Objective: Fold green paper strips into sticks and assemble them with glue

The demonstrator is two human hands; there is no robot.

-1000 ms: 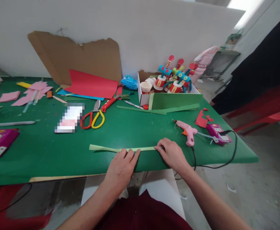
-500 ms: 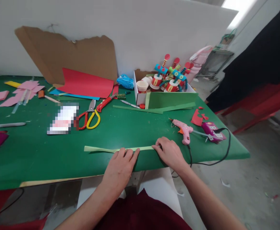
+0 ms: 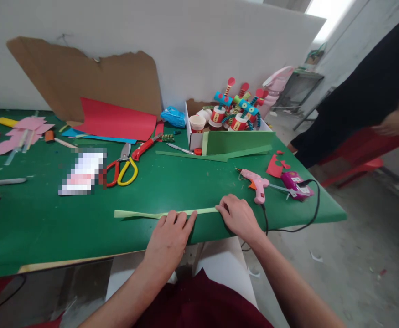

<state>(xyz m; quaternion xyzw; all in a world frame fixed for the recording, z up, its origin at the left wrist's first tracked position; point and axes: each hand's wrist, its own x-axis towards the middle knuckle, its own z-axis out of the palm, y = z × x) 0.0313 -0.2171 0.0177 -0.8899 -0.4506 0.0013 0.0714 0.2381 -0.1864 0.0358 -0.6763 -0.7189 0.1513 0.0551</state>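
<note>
A long, narrow light green paper strip (image 3: 134, 213) lies along the front of the table, its left part slightly twisted. My left hand (image 3: 169, 239) presses on the middle of it, fingers bent and closed over the paper. At the strip's right end, my right hand (image 3: 237, 216) is closed, with thumb and fingers pinching the paper; the tip itself is hidden. A pink glue gun (image 3: 256, 183) lies just beyond my right hand, its cord running over the table edge. Red-and-yellow-handled scissors (image 3: 127, 171) rest beyond the left hand.
A white box (image 3: 271, 135) holds paper-cup robot figures (image 3: 242, 119). Pliers (image 3: 143, 149), red paper (image 3: 117, 120), a blurred-out phone-like object (image 3: 83, 173) and a purple packet (image 3: 297, 186) lie on the green table (image 3: 65, 232). A person in dark clothes (image 3: 353, 95) stands at right.
The view has shifted slightly to the right, so things on the table appear further left. Both hands keep their places on the strip. The other person's hand has come into view at right.
</note>
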